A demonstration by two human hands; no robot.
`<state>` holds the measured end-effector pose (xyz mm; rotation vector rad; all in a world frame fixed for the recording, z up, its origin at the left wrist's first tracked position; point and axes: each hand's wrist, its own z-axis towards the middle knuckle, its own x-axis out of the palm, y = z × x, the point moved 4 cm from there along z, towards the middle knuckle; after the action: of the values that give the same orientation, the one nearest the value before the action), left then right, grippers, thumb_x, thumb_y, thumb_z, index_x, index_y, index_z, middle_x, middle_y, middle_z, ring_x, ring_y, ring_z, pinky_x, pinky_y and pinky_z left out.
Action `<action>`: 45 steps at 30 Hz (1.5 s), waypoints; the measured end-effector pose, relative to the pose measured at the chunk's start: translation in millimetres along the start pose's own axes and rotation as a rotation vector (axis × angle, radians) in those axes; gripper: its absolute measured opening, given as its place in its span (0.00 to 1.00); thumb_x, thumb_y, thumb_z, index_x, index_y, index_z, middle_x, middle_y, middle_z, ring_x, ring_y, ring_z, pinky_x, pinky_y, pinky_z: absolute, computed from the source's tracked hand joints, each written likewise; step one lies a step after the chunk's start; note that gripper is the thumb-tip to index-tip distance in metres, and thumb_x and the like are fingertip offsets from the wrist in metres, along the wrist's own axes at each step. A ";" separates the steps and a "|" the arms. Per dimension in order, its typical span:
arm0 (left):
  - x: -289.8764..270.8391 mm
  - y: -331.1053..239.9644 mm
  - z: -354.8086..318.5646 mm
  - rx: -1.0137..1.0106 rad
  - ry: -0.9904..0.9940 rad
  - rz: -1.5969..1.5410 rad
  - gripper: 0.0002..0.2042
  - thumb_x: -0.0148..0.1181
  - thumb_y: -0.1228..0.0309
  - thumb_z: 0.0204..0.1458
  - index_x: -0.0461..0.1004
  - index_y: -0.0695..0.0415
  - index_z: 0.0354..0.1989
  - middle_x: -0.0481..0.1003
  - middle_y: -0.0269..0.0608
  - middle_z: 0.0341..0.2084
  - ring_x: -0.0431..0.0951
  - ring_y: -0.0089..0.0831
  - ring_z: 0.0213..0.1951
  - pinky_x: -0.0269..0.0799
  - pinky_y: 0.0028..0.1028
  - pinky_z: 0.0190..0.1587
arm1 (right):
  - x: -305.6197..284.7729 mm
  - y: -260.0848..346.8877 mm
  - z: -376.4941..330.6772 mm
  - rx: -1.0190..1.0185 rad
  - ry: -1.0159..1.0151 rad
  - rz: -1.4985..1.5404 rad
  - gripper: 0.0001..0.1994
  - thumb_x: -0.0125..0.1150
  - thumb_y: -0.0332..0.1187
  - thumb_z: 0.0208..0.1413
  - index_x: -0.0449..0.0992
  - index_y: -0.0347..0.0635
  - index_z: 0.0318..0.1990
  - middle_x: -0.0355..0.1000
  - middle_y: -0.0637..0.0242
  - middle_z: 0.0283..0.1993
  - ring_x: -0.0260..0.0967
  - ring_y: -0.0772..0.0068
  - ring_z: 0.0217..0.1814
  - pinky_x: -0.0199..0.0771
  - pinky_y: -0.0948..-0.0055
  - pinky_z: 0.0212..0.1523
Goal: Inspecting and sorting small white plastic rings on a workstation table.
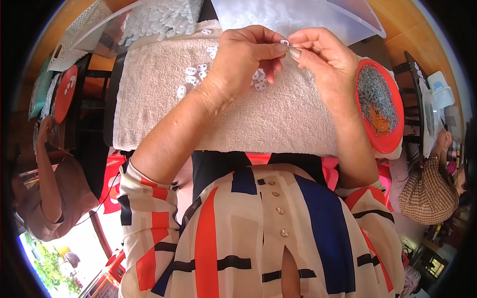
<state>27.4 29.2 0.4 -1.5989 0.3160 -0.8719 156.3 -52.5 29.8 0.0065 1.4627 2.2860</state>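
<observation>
Left hand (pixel 243 59) pinching small white piece (pixel 284 42) between thumb and forefinger near far edge of towel (pixel 278 119); right hand (pixel 328 62) curling fingertips close beside it, cannot tell if gripping; piece looking light, stiff, slippery; side edges seeming best hold

The left hand (pixel 244 58) partly hides a small white piece (pixel 284 41); anything in the right hand (pixel 324 58) is too small to tell. The top edge crops the clear left bin (pixel 112 31).
</observation>
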 end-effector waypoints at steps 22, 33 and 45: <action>-1.9 1.1 1.6 -0.007 -0.054 -0.056 0.03 0.59 0.81 0.52 0.74 0.69 0.33 0.75 0.44 0.22 0.74 0.28 0.19 0.70 0.25 0.18 | 1.6 -6.9 2.1 -0.072 0.091 -0.097 0.12 0.57 0.20 0.55 0.71 0.36 0.48 0.71 0.71 0.35 0.66 0.86 0.37 0.67 0.86 0.38; -5.3 0.4 1.6 -0.022 -0.037 -0.023 0.05 0.56 0.78 0.56 0.74 0.68 0.37 0.75 0.43 0.25 0.76 0.27 0.24 0.71 0.24 0.21 | -1.0 -10.0 4.9 0.018 0.039 -0.196 0.06 0.56 0.31 0.60 0.73 0.37 0.39 0.68 0.75 0.27 0.62 0.86 0.29 0.63 0.84 0.30; 0.3 -5.1 0.5 0.012 -0.046 -0.061 0.04 0.59 0.80 0.53 0.76 0.69 0.35 0.75 0.43 0.24 0.75 0.27 0.21 0.71 0.24 0.21 | -0.7 -13.3 3.6 -0.020 0.036 -0.264 0.03 0.54 0.25 0.57 0.71 0.35 0.36 0.68 0.66 0.23 0.64 0.78 0.25 0.65 0.75 0.27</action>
<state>26.6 30.6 5.3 -1.6225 0.2305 -0.8806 162.4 -44.9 20.1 -0.2213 1.3687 2.0961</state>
